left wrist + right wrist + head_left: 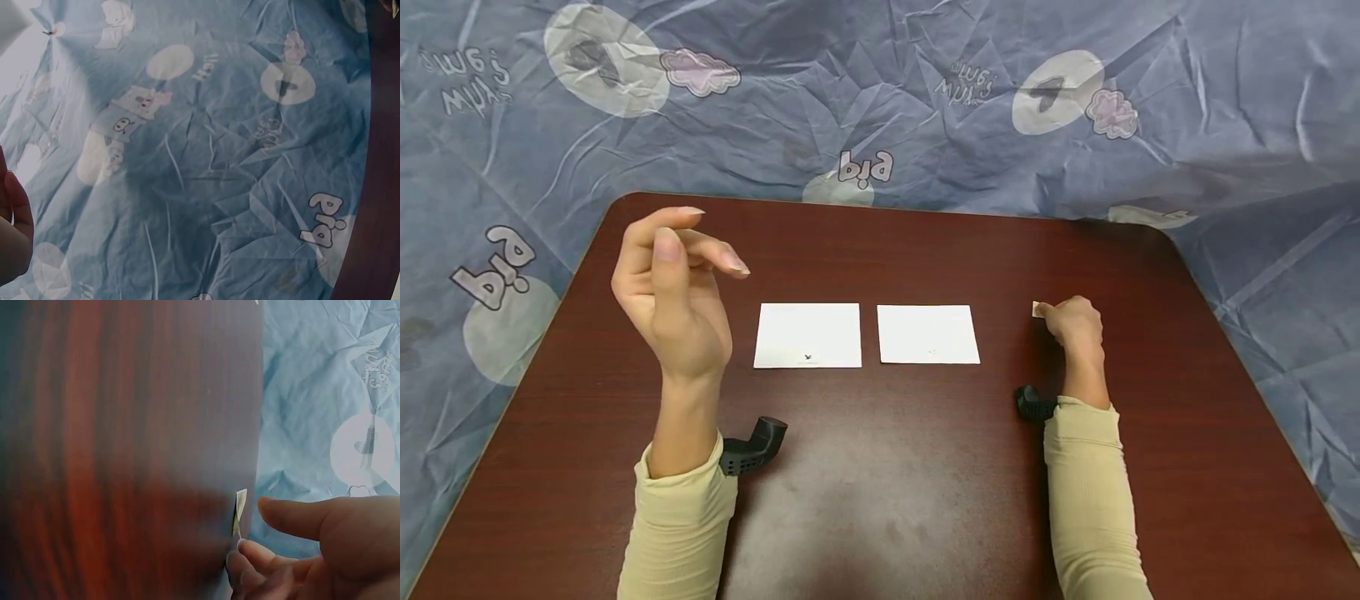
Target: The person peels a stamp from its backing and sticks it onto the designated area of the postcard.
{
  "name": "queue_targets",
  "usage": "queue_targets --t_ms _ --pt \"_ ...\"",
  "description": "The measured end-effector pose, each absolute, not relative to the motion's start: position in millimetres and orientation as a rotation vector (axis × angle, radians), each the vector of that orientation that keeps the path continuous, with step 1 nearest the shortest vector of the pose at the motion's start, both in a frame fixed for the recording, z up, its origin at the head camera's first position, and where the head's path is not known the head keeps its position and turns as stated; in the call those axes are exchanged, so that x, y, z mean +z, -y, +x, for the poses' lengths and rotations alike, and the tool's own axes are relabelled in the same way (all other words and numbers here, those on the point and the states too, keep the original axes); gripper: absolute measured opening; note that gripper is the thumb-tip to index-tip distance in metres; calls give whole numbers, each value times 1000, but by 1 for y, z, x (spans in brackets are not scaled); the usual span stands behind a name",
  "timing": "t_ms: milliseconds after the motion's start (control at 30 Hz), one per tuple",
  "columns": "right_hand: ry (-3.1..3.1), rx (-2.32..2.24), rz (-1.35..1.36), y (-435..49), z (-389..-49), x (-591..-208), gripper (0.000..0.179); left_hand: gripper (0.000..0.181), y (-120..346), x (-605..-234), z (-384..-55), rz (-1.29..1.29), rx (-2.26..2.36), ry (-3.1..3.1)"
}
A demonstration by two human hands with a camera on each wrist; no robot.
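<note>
Far left, running behind to far right: crumpled blue-grey fabric backdrop (820, 92), printed with pale ovals, pink cloud shapes and lettering. Before it: dark reddish-brown wood-grain table (880, 492), far corners rounded.

Left: left hand (673, 292), raised above the table; fingers loosely bent, fingertips apart. On its forearm: pale yellow left sleeve (679, 533), with angled black left wrist camera (754, 448) at the cuff.

Left of centre: flat white rectangular left card (808, 329), bearing a small dark bird-like mark by its near edge. Just beside, to the right and separated by a narrow gap: flat white rectangular right card (928, 333), faintly marked by its near edge.

Farther right, well apart from both cards: black right wrist camera (1033, 404); beyond it, small cream-coloured slip (240, 503), held at the fingertips of right hand (1077, 325). Fingers curled; contact between slip and table hard to tell. Nearer: pale yellow right sleeve (1090, 500).
</note>
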State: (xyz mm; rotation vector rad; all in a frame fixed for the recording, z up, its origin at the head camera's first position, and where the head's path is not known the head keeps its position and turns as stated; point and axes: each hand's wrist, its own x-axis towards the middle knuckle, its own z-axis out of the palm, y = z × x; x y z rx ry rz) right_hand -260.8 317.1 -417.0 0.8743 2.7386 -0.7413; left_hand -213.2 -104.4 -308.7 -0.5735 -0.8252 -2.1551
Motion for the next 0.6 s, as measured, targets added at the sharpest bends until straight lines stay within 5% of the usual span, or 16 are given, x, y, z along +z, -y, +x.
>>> queue_targets --t_ms 167,600 --pt "-2694 -682 938 -311 -261 -410 62 26 100 -309 -212 -629 -2123 901" --pt "-2738 -1066 855 -309 -244 -403 34 23 92 -310 -209 -743 -2102 1039"
